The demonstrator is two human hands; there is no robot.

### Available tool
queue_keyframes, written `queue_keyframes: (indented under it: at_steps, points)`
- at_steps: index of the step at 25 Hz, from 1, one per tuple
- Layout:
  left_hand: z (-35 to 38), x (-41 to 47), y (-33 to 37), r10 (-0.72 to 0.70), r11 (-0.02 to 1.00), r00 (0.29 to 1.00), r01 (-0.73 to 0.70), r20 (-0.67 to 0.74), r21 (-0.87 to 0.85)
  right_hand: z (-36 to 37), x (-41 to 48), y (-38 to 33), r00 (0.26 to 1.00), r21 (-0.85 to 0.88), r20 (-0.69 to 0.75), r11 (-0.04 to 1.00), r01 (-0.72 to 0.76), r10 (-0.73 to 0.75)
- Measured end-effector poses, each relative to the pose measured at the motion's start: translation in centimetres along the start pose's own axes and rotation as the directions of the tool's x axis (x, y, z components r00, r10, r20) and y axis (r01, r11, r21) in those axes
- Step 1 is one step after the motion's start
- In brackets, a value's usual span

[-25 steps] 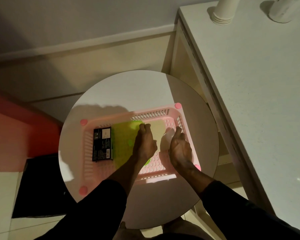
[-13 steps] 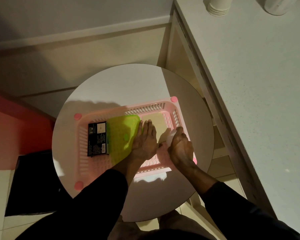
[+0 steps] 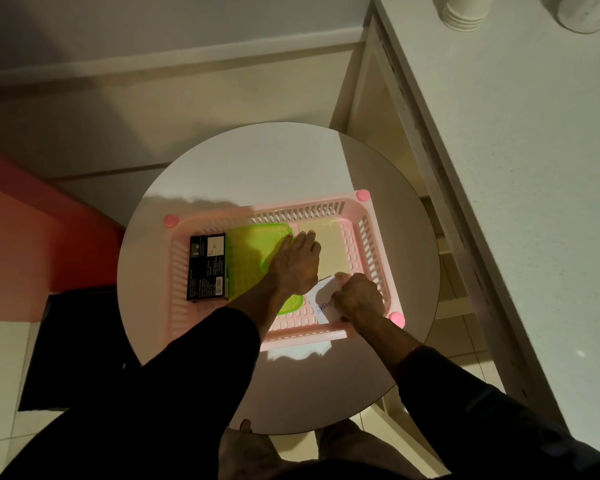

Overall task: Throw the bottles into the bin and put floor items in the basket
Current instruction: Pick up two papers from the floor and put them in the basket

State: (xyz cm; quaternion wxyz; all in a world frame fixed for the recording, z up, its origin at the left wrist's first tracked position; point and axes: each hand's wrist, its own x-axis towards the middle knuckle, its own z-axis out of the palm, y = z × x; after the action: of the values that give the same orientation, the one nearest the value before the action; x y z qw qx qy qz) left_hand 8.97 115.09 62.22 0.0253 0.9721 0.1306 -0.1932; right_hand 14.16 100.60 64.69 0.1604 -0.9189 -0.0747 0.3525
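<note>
Pink basket [image 3: 371,237] sits on the round counter [image 3: 243,168]. Inside: black box [image 3: 208,266], green lid [image 3: 253,251], cream sheet [image 3: 329,244]. Left hand [image 3: 297,263] lies flat on the lid. Right hand [image 3: 359,299] pinches a white card [image 3: 321,299].

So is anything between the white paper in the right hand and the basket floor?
Nothing visible. The right hand holds the white paper inside the pink slotted plastic basket, beside the left hand resting on the green lid.

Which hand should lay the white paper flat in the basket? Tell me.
Right. The right hand already grips the white paper at the pink basket corner; the left hand rests flat on the green lid.
</note>
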Motion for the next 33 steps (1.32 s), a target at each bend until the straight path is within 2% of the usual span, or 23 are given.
queue_keyframes:
  at_steps: [4, 8, 12, 16, 19, 23, 26, 30, 33]
  points:
    - [0.3, 0.2, -0.4, 0.022, 1.0, 1.0, -0.022, -0.006, 0.015, -0.2, -0.4, 0.6, 0.992, -0.354, -0.049, 0.93, 0.094, -0.119]
    - [0.8, 0.0, 0.0, 0.009, 1.0, 1.0, -0.008, -0.01, 0.019, 0.0, -1.1, 1.6, 0.956, -0.495, -0.083, 0.844, 0.206, -0.281]
    - [0.9, 0.0, 0.2, 0.0, 0.999, 1.0, 0.001, -0.009, 0.044, 0.6, -1.8, 1.5, 0.929, -0.506, -0.077, 0.817, 0.276, -0.361]
    - [0.7, 0.0, 0.0, 0.024, 0.996, 1.0, -0.022, -0.017, 0.081, 0.7, -1.4, 1.2, 0.964, -0.476, -0.007, 0.849, 0.23, -0.265]
    - [0.3, -0.2, -0.5, 0.046, 0.997, 0.999, -0.044, -0.025, 0.061, 0.3, -1.0, 0.8, 0.969, -0.459, 0.014, 0.859, 0.226, -0.248]
    - [-0.1, -2.1, -0.9, 0.06, 0.997, 0.988, -0.065, -0.143, -0.029, -0.4, -0.8, 0.6, 0.953, -0.378, -0.084, 0.894, 0.239, -0.29]
    - [-0.3, -4.6, -0.5, -0.011, 0.994, 0.985, -0.009, -0.173, -0.112, -0.3, -1.2, 1.0, 0.889, -0.409, -0.162, 0.849, 0.334, -0.428]
    - [-0.3, -8.3, 0.2, -0.149, 0.974, 0.973, 0.113, -0.177, -0.197, -0.1, -2.4, 1.0, 0.725, -0.471, -0.173, 0.702, 0.533, -0.667]
    - [0.0, -11.9, 0.1, -0.148, 0.977, 0.954, 0.1, -0.262, -0.19, 0.8, -4.6, 1.2, 0.62, -0.441, -0.234, 0.65, 0.619, -0.749]
